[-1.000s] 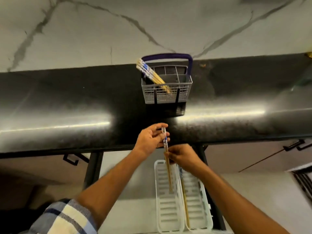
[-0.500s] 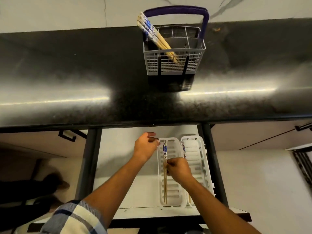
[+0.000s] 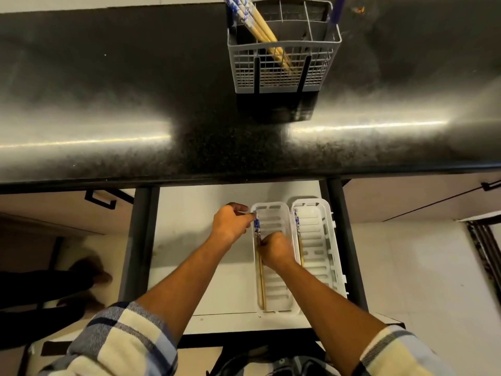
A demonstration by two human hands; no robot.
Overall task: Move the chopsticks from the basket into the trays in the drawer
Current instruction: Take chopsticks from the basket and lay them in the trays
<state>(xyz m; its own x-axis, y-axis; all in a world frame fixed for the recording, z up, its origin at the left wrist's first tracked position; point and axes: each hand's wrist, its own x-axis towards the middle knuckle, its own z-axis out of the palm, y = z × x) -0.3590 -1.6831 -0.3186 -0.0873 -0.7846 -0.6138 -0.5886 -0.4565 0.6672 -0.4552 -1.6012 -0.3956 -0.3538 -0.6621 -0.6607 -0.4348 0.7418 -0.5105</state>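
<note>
A grey mesh basket [image 3: 284, 74] with a purple handle stands on the black counter and holds several chopsticks [image 3: 260, 28] leaning to its left corner. Below, in the open drawer [image 3: 206, 267], lie two white slotted trays. A pair of chopsticks [image 3: 260, 280] with blue-patterned tops lies along the left edge of the left tray [image 3: 273, 289]. My left hand [image 3: 231, 225] pinches their patterned top end. My right hand [image 3: 275, 249] grips them near the middle. The right tray [image 3: 317, 256] holds another chopstick [image 3: 298, 240] along its left side.
The black counter [image 3: 135, 109] juts over the back of the drawer. Dark frame posts [image 3: 138, 240] flank the drawer on both sides. A black cabinet handle [image 3: 101, 199] sits at the left, another at the far right [image 3: 490, 185]. Dark shapes lie on the floor at the lower left.
Both hands brought the chopsticks down from the counter edge into the left tray. The chopsticks now lie along its left edge. The view has tilted downward.
</note>
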